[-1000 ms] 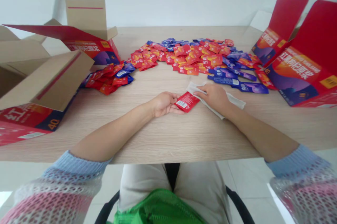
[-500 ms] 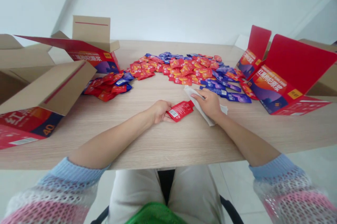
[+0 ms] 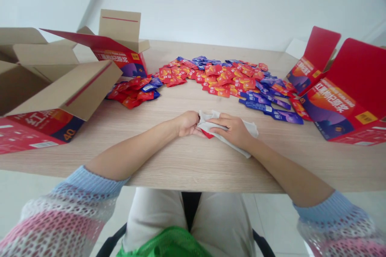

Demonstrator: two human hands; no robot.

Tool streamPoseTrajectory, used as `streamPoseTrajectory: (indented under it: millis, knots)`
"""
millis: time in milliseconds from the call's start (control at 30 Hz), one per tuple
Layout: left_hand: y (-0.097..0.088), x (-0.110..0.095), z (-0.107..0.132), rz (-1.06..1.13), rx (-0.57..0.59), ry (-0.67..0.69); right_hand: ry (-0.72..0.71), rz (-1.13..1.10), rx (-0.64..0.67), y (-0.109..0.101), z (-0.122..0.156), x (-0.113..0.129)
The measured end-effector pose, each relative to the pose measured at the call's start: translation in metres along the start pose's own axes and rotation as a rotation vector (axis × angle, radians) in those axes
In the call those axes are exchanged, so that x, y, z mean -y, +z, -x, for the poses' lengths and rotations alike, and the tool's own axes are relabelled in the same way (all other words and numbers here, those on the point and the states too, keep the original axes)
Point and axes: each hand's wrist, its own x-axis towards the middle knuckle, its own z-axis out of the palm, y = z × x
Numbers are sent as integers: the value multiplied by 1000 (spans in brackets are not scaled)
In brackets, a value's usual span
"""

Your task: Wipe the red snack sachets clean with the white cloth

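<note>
My left hand (image 3: 187,123) is curled and pinches the left end of a red sachet (image 3: 207,133), which lies on the wooden table (image 3: 193,156). A white cloth (image 3: 250,129) covers nearly all of that sachet; only a small red corner shows. My right hand (image 3: 230,129) rests flat on the cloth, fingers stretched toward my left hand and pressing the cloth down on the sachet. A wide spread of red and blue sachets (image 3: 229,78) lies beyond both hands. A smaller heap of sachets (image 3: 134,90) sits to the left.
Open cardboard boxes with red printed sides stand at the left (image 3: 45,88) and back left (image 3: 120,52). Two open red boxes (image 3: 340,104) stand at the right. A chair and green fabric (image 3: 169,245) show below the table's near edge.
My right hand slid the white cloth leftward over the red sachet, which lay uncovered before. My left hand kept its hold on the sachet's end. The camera view shifted slightly.
</note>
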Motion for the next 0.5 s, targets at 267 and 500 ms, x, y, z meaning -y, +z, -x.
streamPoseTrajectory:
  millis: [267,500]
  knots:
    - [-1,-2,2,-58,12,6,155,99,-5,-6,-3,-3]
    - [-9,-1,0,-37,45,-16,421,350,39,-17,-5,-24]
